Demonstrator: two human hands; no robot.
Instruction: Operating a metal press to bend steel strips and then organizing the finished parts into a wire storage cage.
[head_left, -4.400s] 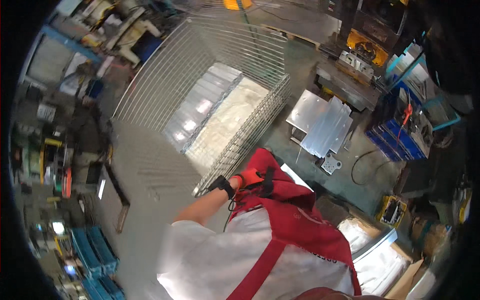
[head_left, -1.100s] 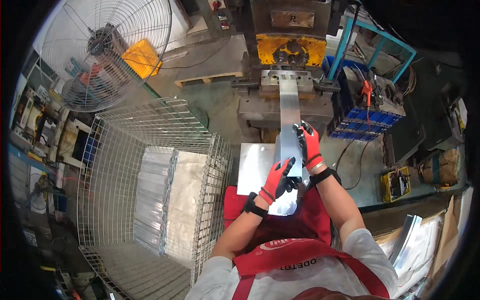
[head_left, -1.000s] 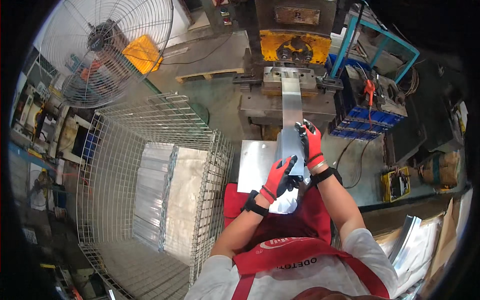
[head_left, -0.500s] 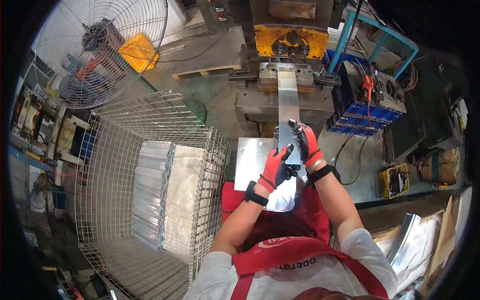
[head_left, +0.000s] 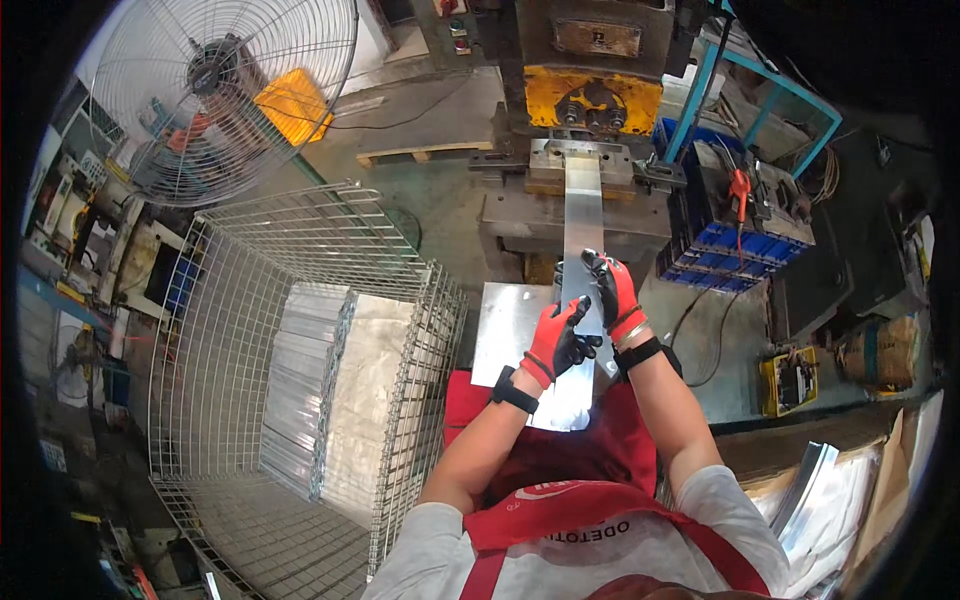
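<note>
A long, flat metal strip (head_left: 584,225) runs from the die of the press (head_left: 590,100) back toward my lap. My left hand (head_left: 560,342), in a red and black glove, grips its left edge. On the opposite edge, a little farther forward, my right hand (head_left: 612,290) in a matching glove closes on the strip. The far end of the strip lies in the die slot under the yellow press head. Beneath my hands is a shiny metal sheet (head_left: 503,325), partly covered by the strip and my gloves.
At my left stands a wire basket (head_left: 420,330) with stacked metal strips (head_left: 300,390) and cardboard. A large fan (head_left: 215,80) is beyond it. To the right are blue crates (head_left: 720,250) under tools, a yellow bin (head_left: 768,385), and a box (head_left: 890,480) with metal profiles.
The whole view has shifted slightly. Both hands keep their grip on the strip, and its far end stays in the press die.
</note>
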